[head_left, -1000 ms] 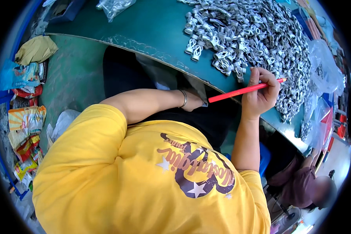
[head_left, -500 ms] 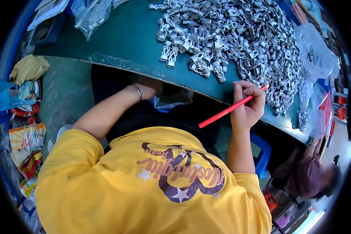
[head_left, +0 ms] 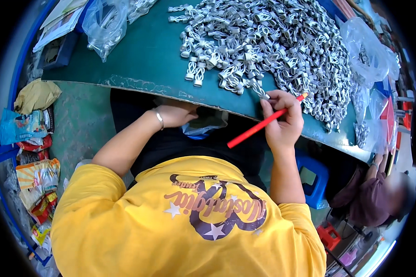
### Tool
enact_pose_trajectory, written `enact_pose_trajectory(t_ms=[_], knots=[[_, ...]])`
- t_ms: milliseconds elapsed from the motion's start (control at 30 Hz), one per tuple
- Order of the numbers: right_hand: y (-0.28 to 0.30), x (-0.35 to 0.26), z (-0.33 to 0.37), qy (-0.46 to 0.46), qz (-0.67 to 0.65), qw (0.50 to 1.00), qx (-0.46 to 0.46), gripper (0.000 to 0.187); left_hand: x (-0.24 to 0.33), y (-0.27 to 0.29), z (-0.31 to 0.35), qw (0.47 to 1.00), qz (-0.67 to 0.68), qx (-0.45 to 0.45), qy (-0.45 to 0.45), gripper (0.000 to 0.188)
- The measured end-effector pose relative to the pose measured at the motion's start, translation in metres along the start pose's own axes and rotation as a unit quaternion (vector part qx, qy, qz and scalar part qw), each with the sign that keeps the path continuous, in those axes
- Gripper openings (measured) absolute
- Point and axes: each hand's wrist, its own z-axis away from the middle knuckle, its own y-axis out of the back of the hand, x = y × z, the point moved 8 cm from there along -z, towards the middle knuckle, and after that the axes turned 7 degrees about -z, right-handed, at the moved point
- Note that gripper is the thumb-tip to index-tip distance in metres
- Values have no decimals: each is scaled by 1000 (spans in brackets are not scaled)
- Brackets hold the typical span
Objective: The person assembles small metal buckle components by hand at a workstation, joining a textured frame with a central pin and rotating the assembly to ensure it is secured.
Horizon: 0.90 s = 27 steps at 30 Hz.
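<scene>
My right hand (head_left: 284, 122) is closed around a red pencil (head_left: 252, 134), which slants across the palm with its pale tip (head_left: 303, 96) up by the heap. The thumb and forefinger of that hand touch a small silver metal loop with a ribbed collar (head_left: 260, 90) at the heap's near edge. My left hand (head_left: 174, 114), with a bracelet on its wrist, is below the table's front edge beside an open plastic-lined container (head_left: 202, 129). Its fingers look curled, and the edge partly hides them; what they hold is not visible.
A large heap of similar silver loops (head_left: 282, 44) covers the right of the green table (head_left: 138, 55). Clear plastic bags (head_left: 105, 30) lie at the far left and right. A blue stool (head_left: 312, 180) stands below. Another person (head_left: 370, 198) sits at the right.
My right hand has moved slightly left with the pencil, and its fingertips now reach a loop at the heap's edge. My left hand has shifted, showing more of itself below the edge.
</scene>
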Motion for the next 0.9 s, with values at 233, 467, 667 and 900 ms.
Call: enact_pose_trajectory(t_ms=[233, 467, 667, 900], knots=[[-26, -6, 15, -222, -371, 900, -46, 29, 61, 85, 70, 910, 359, 195, -75, 36], [-57, -20, 23, -229, -411, 874, -120, 28, 58, 87, 73, 797, 510, 306, -104, 33], [-60, -13, 29, -235, -434, 860, -126, 25, 59, 93, 78, 800, 478, 348, -105, 22], [-59, -11, 28, -146, -375, 905, -139, 33, 71, 110, 83, 841, 349, 395, -126, 25]])
